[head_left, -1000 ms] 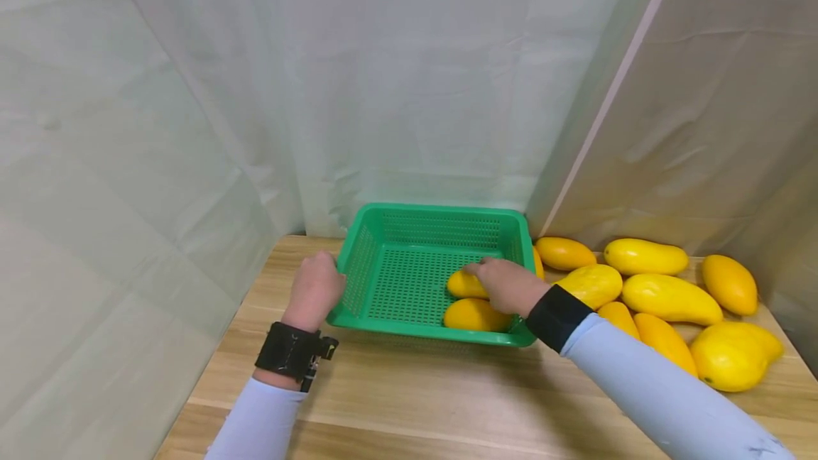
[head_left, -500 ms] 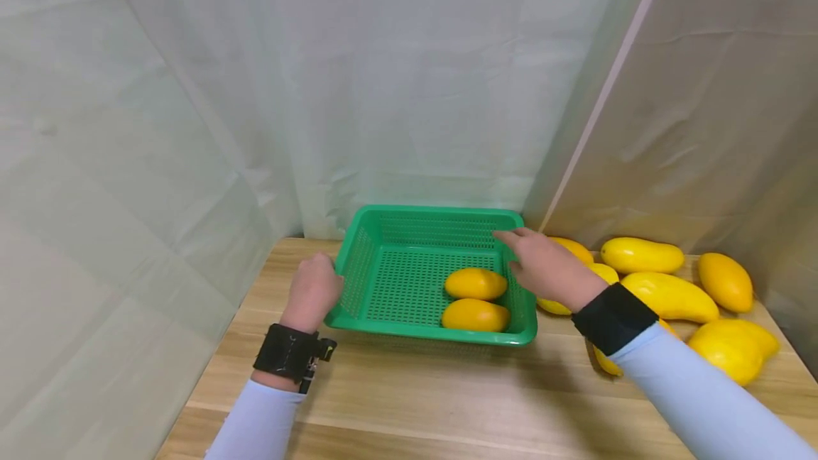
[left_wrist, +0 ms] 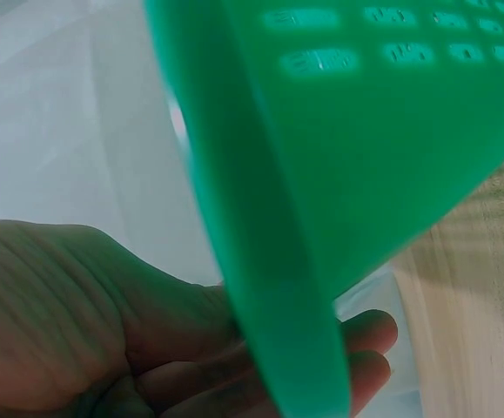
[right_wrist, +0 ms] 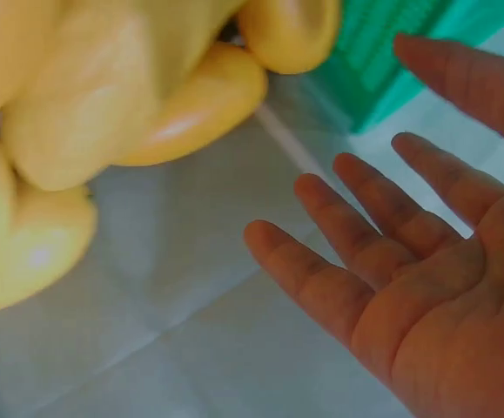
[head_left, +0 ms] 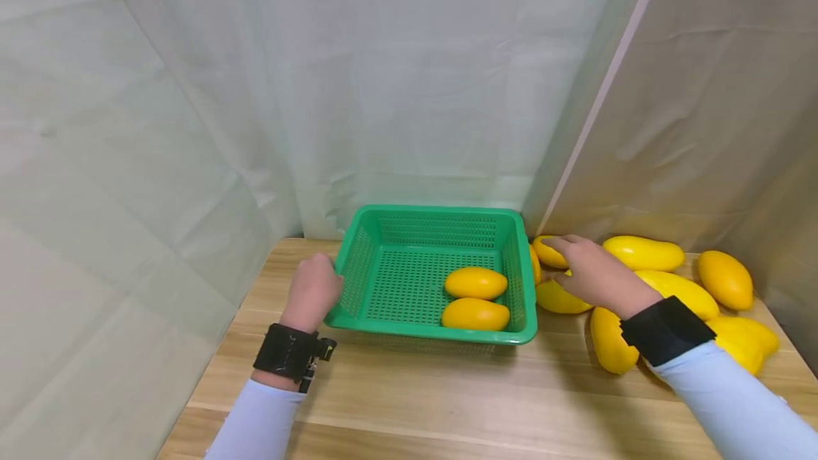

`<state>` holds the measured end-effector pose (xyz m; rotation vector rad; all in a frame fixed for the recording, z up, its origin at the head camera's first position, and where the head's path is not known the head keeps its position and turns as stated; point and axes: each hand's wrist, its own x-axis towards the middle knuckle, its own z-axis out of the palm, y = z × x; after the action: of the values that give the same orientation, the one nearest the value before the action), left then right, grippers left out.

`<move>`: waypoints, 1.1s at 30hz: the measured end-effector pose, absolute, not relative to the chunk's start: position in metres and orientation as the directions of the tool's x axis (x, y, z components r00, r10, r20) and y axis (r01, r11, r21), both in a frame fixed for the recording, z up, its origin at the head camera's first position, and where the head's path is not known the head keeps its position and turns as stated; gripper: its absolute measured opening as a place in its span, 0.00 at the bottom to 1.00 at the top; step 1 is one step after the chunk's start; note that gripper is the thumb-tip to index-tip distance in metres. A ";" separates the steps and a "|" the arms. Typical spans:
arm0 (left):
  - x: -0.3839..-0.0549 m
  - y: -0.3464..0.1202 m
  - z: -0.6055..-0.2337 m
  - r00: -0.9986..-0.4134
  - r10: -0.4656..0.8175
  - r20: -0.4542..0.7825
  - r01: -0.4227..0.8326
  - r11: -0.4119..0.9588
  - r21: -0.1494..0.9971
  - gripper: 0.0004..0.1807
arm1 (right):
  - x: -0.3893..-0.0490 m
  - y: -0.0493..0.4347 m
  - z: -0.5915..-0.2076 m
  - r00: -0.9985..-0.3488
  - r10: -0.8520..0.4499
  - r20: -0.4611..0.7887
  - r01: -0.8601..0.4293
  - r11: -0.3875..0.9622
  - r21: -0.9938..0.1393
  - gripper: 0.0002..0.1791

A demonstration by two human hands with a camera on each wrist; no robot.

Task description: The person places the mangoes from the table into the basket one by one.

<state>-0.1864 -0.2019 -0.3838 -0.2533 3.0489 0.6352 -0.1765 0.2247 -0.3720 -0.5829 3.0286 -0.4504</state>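
My left hand [head_left: 313,292] grips the left rim of a green perforated plastic basket [head_left: 441,211]. In the left wrist view its thumb and fingers lie on either side of the basket's rim [left_wrist: 260,261]. Two mangoes, an upper mango [head_left: 476,282] and a lower mango [head_left: 476,314], lie side by side at the basket's right end. Beyond that end, my right hand [head_left: 597,275] hovers with spread fingers over a mango pile, holding nothing. Its fingertips overlap an orange-yellow mango [head_left: 547,253]; a yellow mango [head_left: 561,297] lies just below them. The right wrist view shows the palm [right_wrist: 452,305] bare.
More mangoes spread right: a long mango [head_left: 642,254] at the back, a rounded mango [head_left: 725,279] near the right edge, another mango [head_left: 612,341] in front. Pale sheeting [head_left: 409,77] rises directly behind the basket and wooden table [head_left: 409,403], with more at both sides.
My right hand has let go of the upper mango in the basket, lifted over the right rim and moved right above the pile. The left hand keeps its grip on the rim.
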 end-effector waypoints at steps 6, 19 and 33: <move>-0.186 -0.202 -0.384 -0.985 -0.162 -0.064 -0.174 0.902 0.396 0.07 | -0.174 0.242 -0.386 -0.934 -0.354 -0.053 -0.328 0.905 -0.272 0.38; -0.184 -0.201 -0.383 -0.982 -0.171 -0.074 -0.186 0.895 0.404 0.06 | -0.178 0.262 -0.413 -0.937 -0.339 -0.079 -0.314 0.921 -0.229 0.43; -0.184 -0.199 -0.382 -0.987 -0.158 -0.034 -0.159 0.908 0.389 0.07 | -0.187 0.268 -0.423 -0.932 -0.360 -0.044 -0.347 0.921 -0.177 0.38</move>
<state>-0.1844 -0.1993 -0.3817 -0.2554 3.0663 0.6249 -0.1866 0.2683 -0.4226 -0.5539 3.0045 -0.2559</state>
